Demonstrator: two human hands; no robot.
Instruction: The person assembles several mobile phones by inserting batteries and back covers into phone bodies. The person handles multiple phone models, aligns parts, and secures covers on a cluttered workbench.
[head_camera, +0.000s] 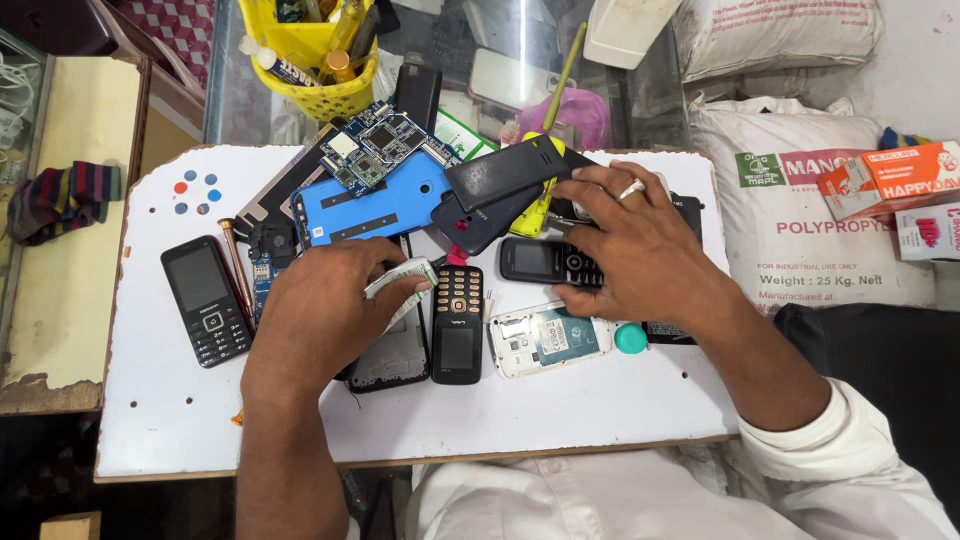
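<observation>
My left hand (325, 300) rests on the white board (560, 400) with its fingers closed around a small white and green tube (402, 280), above an open phone frame (390, 362). My right hand (630, 245) lies over a small black keypad phone (535, 260), fingers spread and pressing on it. Between the hands stands a black keypad phone (458, 325) turned upside down. A white phone with its back off (545, 340) lies just below my right hand, beside a teal cap (631, 338).
A blue back cover (385, 205) with a circuit board (375, 145) lies at the back, next to dark phone covers (495, 175). A black keypad phone (205, 300) and a screwdriver (238, 265) lie left. A yellow basket (310, 60) and white sacks (800, 210) stand behind and right.
</observation>
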